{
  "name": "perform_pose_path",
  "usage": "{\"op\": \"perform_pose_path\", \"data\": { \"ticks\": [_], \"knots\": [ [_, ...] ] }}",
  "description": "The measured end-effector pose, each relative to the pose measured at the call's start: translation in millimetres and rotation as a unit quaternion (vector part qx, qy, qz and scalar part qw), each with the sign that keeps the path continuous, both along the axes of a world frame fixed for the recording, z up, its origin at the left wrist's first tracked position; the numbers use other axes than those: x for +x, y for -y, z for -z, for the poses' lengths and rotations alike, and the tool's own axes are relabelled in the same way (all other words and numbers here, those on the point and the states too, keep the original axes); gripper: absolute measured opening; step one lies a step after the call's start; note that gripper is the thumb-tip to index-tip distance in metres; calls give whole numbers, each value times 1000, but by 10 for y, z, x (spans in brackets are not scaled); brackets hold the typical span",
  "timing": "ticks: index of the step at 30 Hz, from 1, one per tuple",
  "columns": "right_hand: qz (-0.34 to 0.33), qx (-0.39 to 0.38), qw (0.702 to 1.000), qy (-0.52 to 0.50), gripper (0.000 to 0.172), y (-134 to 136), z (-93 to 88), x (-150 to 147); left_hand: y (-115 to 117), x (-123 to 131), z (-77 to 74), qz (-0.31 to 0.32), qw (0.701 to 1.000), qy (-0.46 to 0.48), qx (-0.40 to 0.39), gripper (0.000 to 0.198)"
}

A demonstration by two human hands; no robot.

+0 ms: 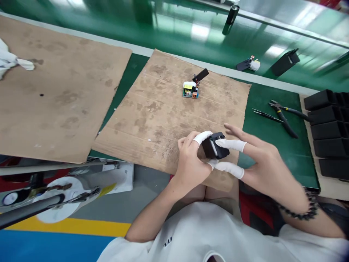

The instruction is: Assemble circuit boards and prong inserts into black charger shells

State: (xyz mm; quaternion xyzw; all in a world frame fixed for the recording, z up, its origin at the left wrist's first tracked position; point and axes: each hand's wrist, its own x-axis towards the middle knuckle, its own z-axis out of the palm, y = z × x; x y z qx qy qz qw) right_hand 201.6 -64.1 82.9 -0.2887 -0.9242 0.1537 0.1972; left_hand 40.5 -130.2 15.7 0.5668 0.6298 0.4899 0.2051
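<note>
A small black plastic power adapter housing point(215, 147) is held tilted above the near edge of the cardboard sheet point(131, 134). My left hand point(192, 156) grips it from the left, its thumb and index finger in white finger cots. From the right, my right hand point(253, 156) has its cotted thumb and index finger on the same housing, with the other fingers stretched away. Something pale shows along the side of the housing. Farther out on the cardboard lies a circuit board point(191, 91) with a yellow-labelled part, beside a black plate point(201, 75).
To the right lie tweezers point(267, 115) and black-and-yellow pliers point(285, 116). Black housings point(324, 118) stand in rows at the far right. Another black housing point(285, 62) and a small assembly point(247, 64) sit beyond. A co-worker's gloved hand point(11, 60) rests at left.
</note>
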Motion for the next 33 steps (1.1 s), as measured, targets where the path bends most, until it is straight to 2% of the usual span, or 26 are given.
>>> {"op": "perform_pose_path", "data": {
  "ticks": [3,5,9,12,15,18,22,25,28,30,33],
  "knots": [
    [123,45,987,-89,30,255,216,-134,50,101,36,-54,997,-48,25,59],
    [146,71,979,-124,29,336,327,-191,104,110,44,-63,994,-77,32,57],
    [122,97,976,-155,34,295,326,-132,268,-76,37,-20,991,-133,-9,52],
    [101,133,973,-156,34,220,276,-29,373,-262,70,-63,983,-171,-6,49],
    [50,94,987,-124,28,176,276,40,403,-347,132,-109,978,-178,10,48],
    [92,97,979,-156,38,171,292,78,377,-330,171,-115,975,-187,18,45],
    [67,68,982,-164,34,196,331,100,339,-288,185,-117,972,-202,11,41],
    [116,93,971,-187,42,205,397,115,332,-294,185,-113,971,-212,5,38],
    [83,99,978,-166,34,175,514,115,338,-305,167,-111,971,-209,0,38],
    [70,81,984,-145,30,157,590,100,348,-280,141,-94,976,-194,-2,41],
    [146,52,970,-188,26,209,645,24,361,-163,102,-29,990,-140,3,58]
  ]
}}
